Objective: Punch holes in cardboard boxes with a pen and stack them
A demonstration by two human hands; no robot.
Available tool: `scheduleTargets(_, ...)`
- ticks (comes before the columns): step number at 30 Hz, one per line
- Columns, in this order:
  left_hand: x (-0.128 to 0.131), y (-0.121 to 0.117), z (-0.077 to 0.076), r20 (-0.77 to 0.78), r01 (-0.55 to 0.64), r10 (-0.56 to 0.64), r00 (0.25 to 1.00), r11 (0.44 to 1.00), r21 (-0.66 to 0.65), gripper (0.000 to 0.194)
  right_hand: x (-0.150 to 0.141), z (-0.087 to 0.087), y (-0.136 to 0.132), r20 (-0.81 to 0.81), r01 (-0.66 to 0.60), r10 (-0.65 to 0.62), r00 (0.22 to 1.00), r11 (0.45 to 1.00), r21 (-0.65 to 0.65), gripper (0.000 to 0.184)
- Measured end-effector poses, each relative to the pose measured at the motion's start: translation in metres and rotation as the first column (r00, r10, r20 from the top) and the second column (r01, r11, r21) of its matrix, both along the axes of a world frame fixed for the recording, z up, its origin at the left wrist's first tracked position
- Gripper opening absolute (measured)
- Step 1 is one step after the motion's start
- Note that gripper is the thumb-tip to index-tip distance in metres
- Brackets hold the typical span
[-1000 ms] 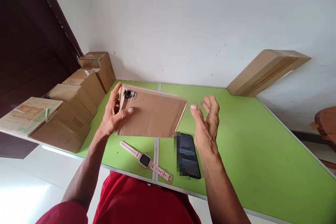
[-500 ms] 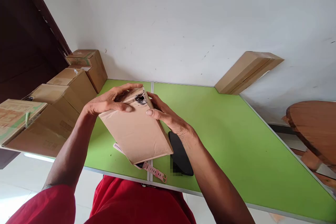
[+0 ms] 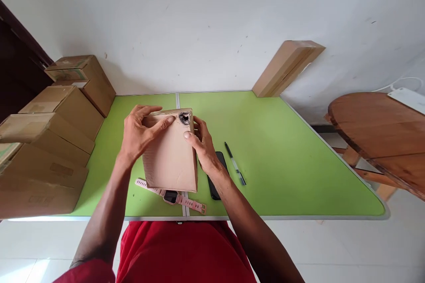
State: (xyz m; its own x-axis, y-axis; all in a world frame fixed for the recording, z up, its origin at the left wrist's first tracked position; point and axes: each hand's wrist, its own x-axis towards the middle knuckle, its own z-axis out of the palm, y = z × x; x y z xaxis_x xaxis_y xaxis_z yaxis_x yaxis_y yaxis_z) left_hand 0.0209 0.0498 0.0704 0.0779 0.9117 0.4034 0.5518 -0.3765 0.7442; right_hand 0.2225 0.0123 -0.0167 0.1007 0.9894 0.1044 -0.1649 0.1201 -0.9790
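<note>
A flat brown cardboard piece (image 3: 171,154) with a black smudged hole at its far corner is held above the green table (image 3: 272,159). My left hand (image 3: 137,135) grips its far left edge, fingers curled over the top. My right hand (image 3: 201,143) clasps its right edge beside the hole. A pink wristwatch (image 3: 172,196) lies on the table just under the cardboard's near edge. A black phone (image 3: 215,179) sits partly hidden behind my right wrist.
A black pen (image 3: 235,170) lies right of the phone. Several stacked cardboard boxes (image 3: 49,132) line the table's left side. A long flat box (image 3: 285,68) leans on the wall at the back right. A round wooden table (image 3: 378,135) stands to the right.
The cardboard has been turned from lying crosswise to pointing toward me. My right hand, open a second ago, has closed on its right edge. The view shifted right, revealing the pen.
</note>
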Motion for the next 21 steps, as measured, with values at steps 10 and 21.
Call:
scheduleTargets(10,0.042,-0.035,-0.017,-0.026,-0.165,0.178,0.984,0.951,0.261,0.041,-0.002,0.004,-0.015,0.075,0.102,-0.11,0.991,0.989,0.109,0.075)
scheduleTargets(21,0.033,-0.066,-0.009,-0.043,-0.254,0.269,0.962,0.942,0.218,0.05,-0.006,0.017,-0.036,0.303,0.042,-0.115,0.946,0.971,0.236,0.089)
